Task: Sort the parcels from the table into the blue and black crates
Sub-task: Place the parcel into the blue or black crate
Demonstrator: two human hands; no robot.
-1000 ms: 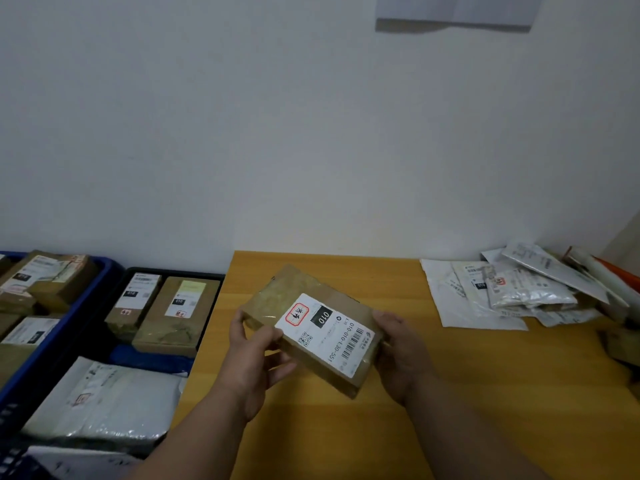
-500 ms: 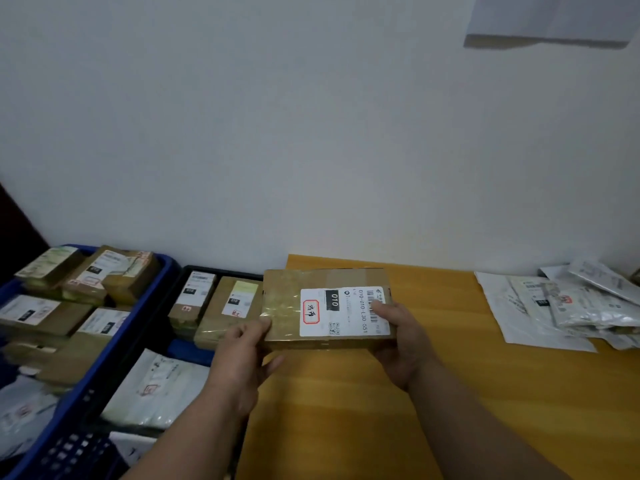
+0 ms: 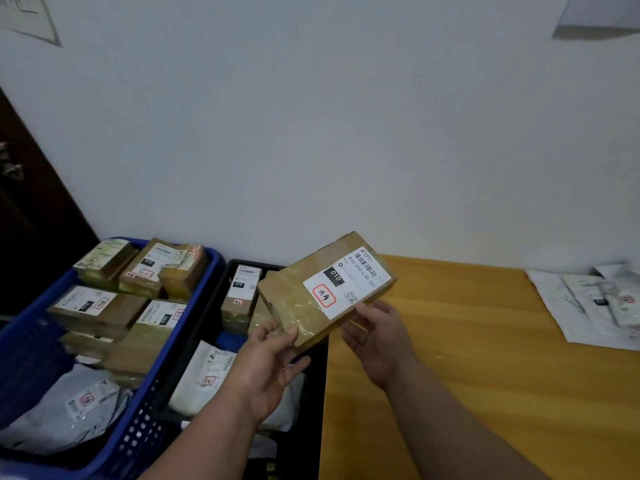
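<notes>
Dim, soft light; blurred right edge

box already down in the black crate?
No: the box is in the air above the black crate, the left hand gripping its near corner and the right hand under its edge.

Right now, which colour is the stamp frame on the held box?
Red, head view.
</notes>
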